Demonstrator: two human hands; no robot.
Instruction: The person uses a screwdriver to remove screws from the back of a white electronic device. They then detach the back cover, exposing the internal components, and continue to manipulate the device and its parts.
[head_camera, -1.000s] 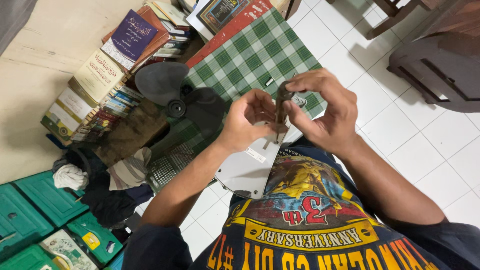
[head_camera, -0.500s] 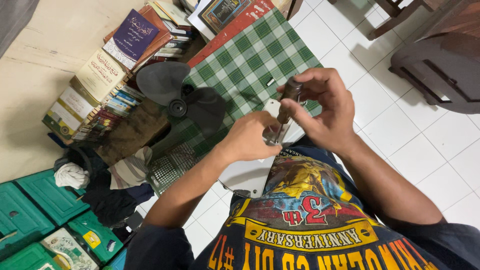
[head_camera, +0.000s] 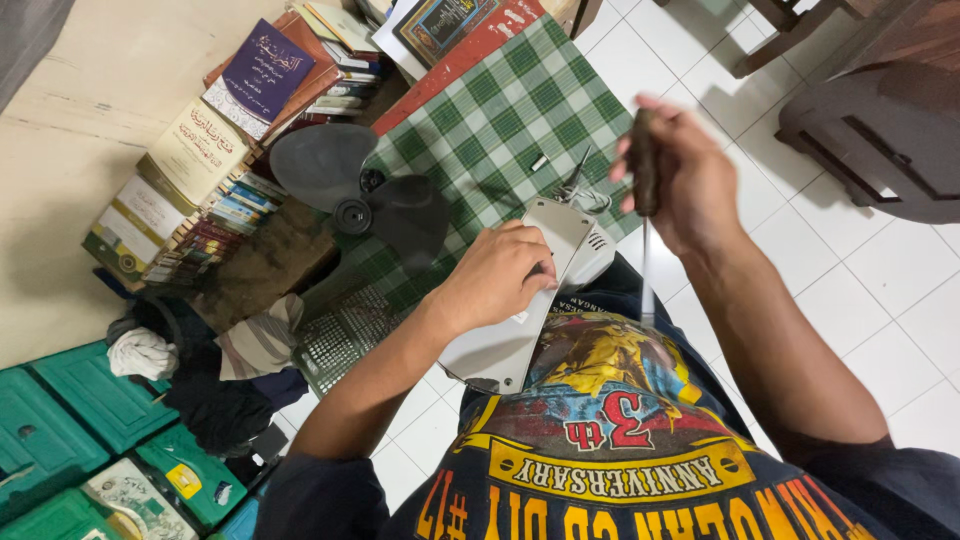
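Your shirt (head_camera: 620, 450): it is closest to you, dark with a bright picture on the front.
Grey fan part (head_camera: 520, 300): it is a flat grey plastic piece. It rests against your lap, with its near end by your shirt and its far end pointing to the checked cloth.
Your left hand (head_camera: 497, 277): it lies on top of the grey fan part. The fingers are curled down and pressed on it, holding it.
Your right hand (head_camera: 685, 185): it is up in the air, to the right of the grey fan part and not touching it. The fingers are wrapped tight around the dark handle of a screwdriver (head_camera: 645, 220).
Screwdriver: its thin metal rod points down toward your lap. You cannot tell if the tip touches anything.
Checked cloth (head_camera: 500, 120): it is green and white and lies on the floor, farther out than your hands.
Fan blades (head_camera: 355, 190): they are dark grey and lie on the left part of the checked cloth.
Wire grille (head_camera: 345, 335): it sits on the floor, to the near left of the fan blades.
Books (head_camera: 220, 150): a row of them stands far left, next to the wall.
Green boxes (head_camera: 70, 430): they are at the near left.
Chair (head_camera: 880, 130): it is dark and stands far right on the white tiles.
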